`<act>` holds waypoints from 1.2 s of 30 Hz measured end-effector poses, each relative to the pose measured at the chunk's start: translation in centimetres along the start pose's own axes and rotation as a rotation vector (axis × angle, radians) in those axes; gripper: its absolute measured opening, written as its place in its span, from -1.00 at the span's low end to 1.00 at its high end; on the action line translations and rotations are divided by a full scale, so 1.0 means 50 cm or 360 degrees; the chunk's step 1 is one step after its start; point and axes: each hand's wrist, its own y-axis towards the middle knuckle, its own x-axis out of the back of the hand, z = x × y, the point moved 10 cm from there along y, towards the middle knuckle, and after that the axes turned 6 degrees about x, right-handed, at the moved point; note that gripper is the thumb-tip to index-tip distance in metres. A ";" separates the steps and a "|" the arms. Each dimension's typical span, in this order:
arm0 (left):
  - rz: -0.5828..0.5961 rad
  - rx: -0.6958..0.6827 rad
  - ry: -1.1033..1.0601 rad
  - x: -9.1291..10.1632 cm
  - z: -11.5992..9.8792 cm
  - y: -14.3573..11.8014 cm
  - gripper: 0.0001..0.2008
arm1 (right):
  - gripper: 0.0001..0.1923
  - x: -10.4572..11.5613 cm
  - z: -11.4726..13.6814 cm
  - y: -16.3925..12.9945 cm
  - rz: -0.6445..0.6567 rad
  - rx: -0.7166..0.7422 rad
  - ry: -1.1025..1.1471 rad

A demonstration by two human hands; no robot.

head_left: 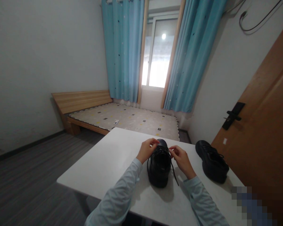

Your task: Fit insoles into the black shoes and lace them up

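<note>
A black lace-up shoe rests on the white table, its toe pointing away from me and its heel nearest. My left hand reaches in from the left, fingertips pinched at the shoelace over the front of the shoe. From the other side, my right hand pinches the lace beside the upper eyelets. One loose lace end hangs down the shoe's right side onto the tabletop. What exactly lies between the fingertips is small and partly hidden.
A second black shoe, laced, sits near the table's right edge. Beyond the table stands a low bed with a white remote on it. A wooden door is at right; blue curtains flank the window.
</note>
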 end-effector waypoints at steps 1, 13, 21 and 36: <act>0.0030 -0.0007 0.0050 -0.006 0.002 -0.001 -0.81 | -0.74 -0.004 -0.005 0.000 0.0019 -0.0013 -0.0006; 0.0313 -0.0182 0.0407 -0.051 -0.007 -0.021 -0.43 | -0.66 -0.043 -0.071 0.026 0.0223 -0.0182 0.0366; 0.0334 -0.0151 0.0437 -0.052 -0.003 -0.025 -0.58 | -0.64 -0.054 -0.058 0.066 0.0429 -0.0175 0.0244; 0.0366 -0.0094 0.0514 -0.057 0.003 -0.024 -0.61 | -0.78 -0.051 -0.054 0.075 0.0353 -0.0143 0.0289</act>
